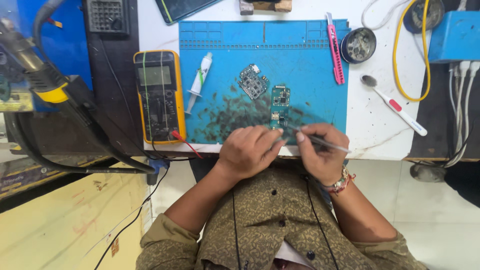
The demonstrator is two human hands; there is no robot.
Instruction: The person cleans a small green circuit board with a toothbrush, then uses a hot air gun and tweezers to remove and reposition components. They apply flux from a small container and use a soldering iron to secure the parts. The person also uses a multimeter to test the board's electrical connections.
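the right hand [320, 150] pinched a thin metal tool [322, 142], tweezers or a probe, fingers closed around it, tip aimed toward the long teal circuit board [280, 106] lying on the blue work mat [310, 55] at the near edge of the desk [380, 135]. the left hand [248, 150] sat curled just beside it, fingertips near the board's lower end, grip on anything not discernible. work looked mid-way: a second, squarish board [253, 81] lay bare and apart, flux syringe [198, 81] and yellow multimeter [159, 95] parked to the left, untouched.

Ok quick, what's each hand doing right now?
Left hand: curled shut at the mat's edge; what it holds cannot be told.
Right hand: closed on thin metal tweezers.
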